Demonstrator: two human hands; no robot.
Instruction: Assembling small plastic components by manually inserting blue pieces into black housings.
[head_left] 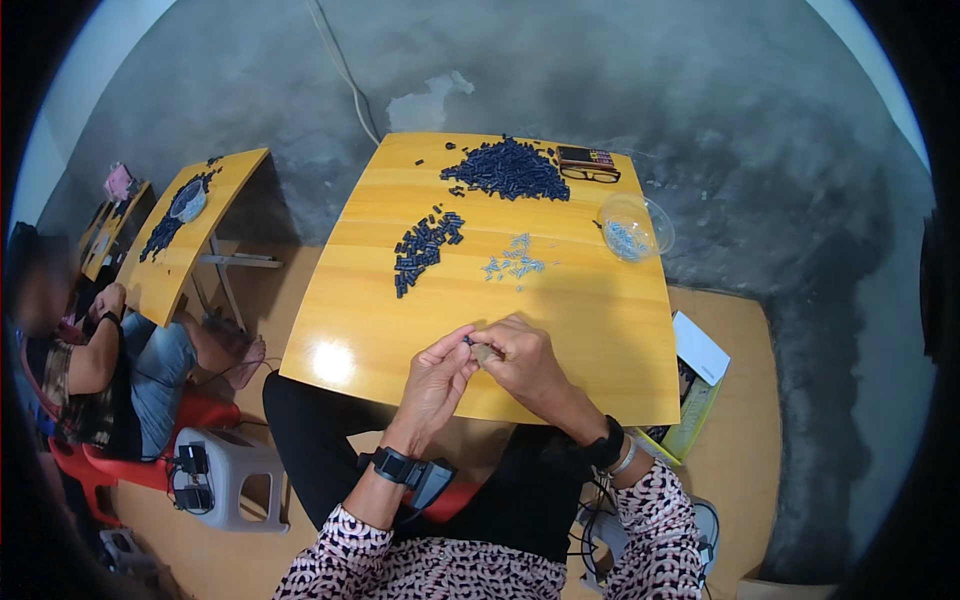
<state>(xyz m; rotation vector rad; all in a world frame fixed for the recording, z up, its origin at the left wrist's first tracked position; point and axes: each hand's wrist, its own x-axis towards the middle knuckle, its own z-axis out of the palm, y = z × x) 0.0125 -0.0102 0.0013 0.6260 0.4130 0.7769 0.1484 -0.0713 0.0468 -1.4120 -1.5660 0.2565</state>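
Observation:
My hands meet above the near edge of the yellow wooden table (340, 270). Between the fingertips of my left hand (435, 382) is a small dark cylindrical piece (467, 340). My right hand (524, 366) is closed against it, gripping a small greyish-brown object (485, 352) whose kind I cannot make out. Beyond them lie a loose cluster of dark cylindrical pieces (428, 246) and, to its right, a scatter of small silvery pieces (514, 260). A larger heap of the dark cylinders (508, 168) covers part of the far side.
At the table's right edge stands a clear plastic bowl (655, 222) with silvery pieces inside. Eyeglasses (592, 175) and a phone-like device (584, 156) lie behind it. To the left, another person sits at a second table (235, 185); a grey stool (235, 485) stands nearby.

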